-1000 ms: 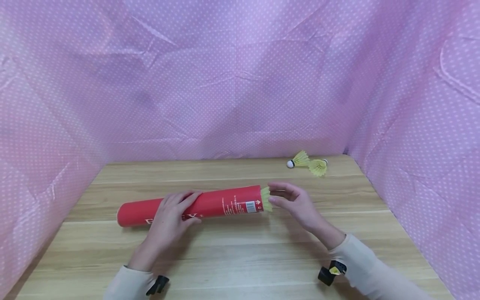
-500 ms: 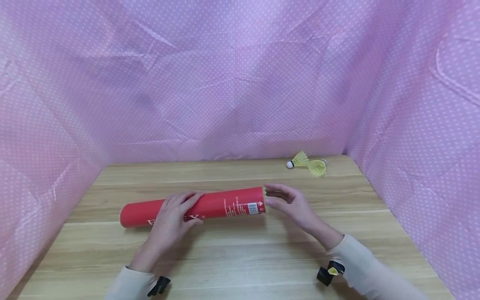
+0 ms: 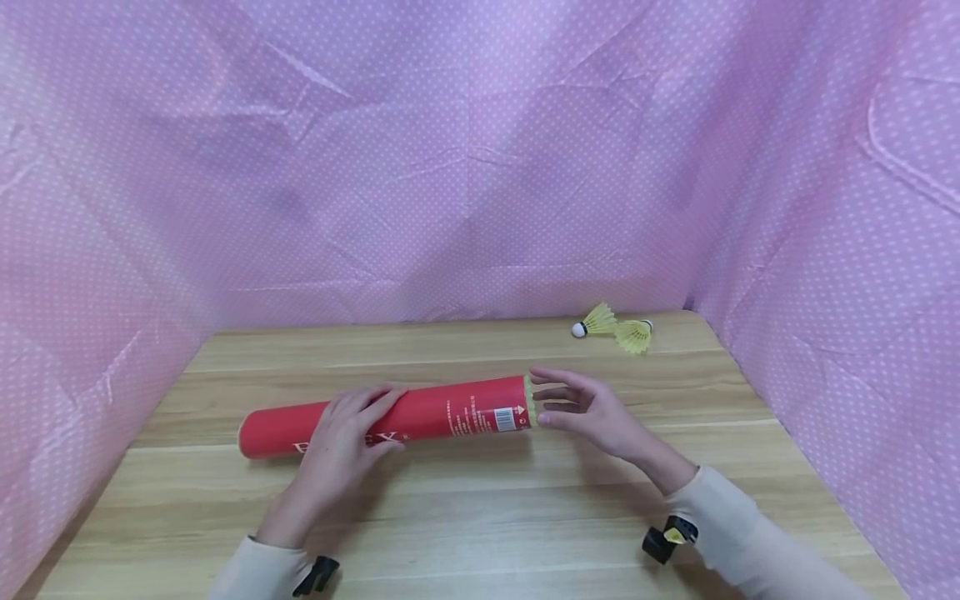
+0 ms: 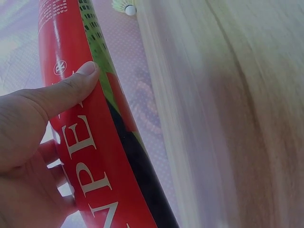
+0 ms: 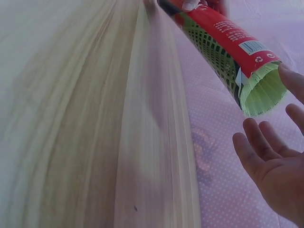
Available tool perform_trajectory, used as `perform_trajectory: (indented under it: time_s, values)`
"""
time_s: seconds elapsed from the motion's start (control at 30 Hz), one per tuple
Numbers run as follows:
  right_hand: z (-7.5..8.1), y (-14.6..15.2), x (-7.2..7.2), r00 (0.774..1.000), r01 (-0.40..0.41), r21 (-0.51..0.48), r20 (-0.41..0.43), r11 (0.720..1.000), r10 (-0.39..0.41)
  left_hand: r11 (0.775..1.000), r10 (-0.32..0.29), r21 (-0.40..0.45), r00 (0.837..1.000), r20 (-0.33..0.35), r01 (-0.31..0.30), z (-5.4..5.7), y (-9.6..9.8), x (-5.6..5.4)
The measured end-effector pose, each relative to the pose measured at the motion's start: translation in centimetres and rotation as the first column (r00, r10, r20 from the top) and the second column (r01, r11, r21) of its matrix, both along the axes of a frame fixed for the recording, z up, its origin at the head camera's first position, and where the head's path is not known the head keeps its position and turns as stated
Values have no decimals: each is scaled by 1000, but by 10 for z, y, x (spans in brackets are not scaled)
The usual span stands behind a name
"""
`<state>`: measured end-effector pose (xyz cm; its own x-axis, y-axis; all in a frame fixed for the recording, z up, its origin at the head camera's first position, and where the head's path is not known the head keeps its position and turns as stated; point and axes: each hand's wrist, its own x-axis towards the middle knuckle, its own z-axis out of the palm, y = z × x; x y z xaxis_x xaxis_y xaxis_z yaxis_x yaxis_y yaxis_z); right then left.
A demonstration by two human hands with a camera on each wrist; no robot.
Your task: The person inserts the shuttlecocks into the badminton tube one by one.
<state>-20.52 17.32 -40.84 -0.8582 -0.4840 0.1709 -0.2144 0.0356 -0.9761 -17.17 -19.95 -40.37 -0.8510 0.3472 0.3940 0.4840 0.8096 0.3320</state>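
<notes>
My left hand [image 3: 341, 446] grips a red shuttlecock tube [image 3: 450, 410] around its middle, thumb across the printed side in the left wrist view. The tube lies on its side, tilted slightly up to the right, above the table. At its right end the yellow skirt of a shuttlecock [image 5: 263, 92] fills the mouth and sticks out a little past the rim. Beside that mouth is my right hand [image 3: 592, 417], fingers spread and loosely bent, holding nothing. Whether its thumb touches the skirt I cannot tell.
Two yellow shuttlecocks with white heads, a left one [image 3: 598, 319] and a right one [image 3: 634, 335], lie at the back right of the wooden table [image 3: 480, 533]. Pink dotted cloth [image 3: 465, 167] walls the back and sides.
The shuttlecock's skirt has gone deeper into the tube, pushed leftward by my right hand. Since then the right hand has loosened and drawn back slightly. The left hand keeps its grip.
</notes>
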Motion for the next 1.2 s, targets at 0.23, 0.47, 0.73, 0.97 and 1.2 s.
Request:
perform_trajectory:
  time_s: [0.23,0.47,0.73,0.97,1.2]
  values:
    - [1,1,-2,1000,-27,11,-14,1000,27,1000,-2,0,1000,2,2,-1,0,0]
    - [4,-4,0,1000,0,29,-1,1000,0,1000,-2,-5,1000,-14,2,-1,0,-1]
    - [4,-9,0,999,33,38,-3,999,-33,1000,0,-10,1000,-12,0,-2,2,-1]
    - [3,-8,-1,999,38,44,-8,998,-38,1000,-7,-12,1000,-19,7,-2,1,-2]
    - [2,-10,0,999,29,31,22,999,-30,1000,-10,-9,1000,-24,9,-3,1,-2]
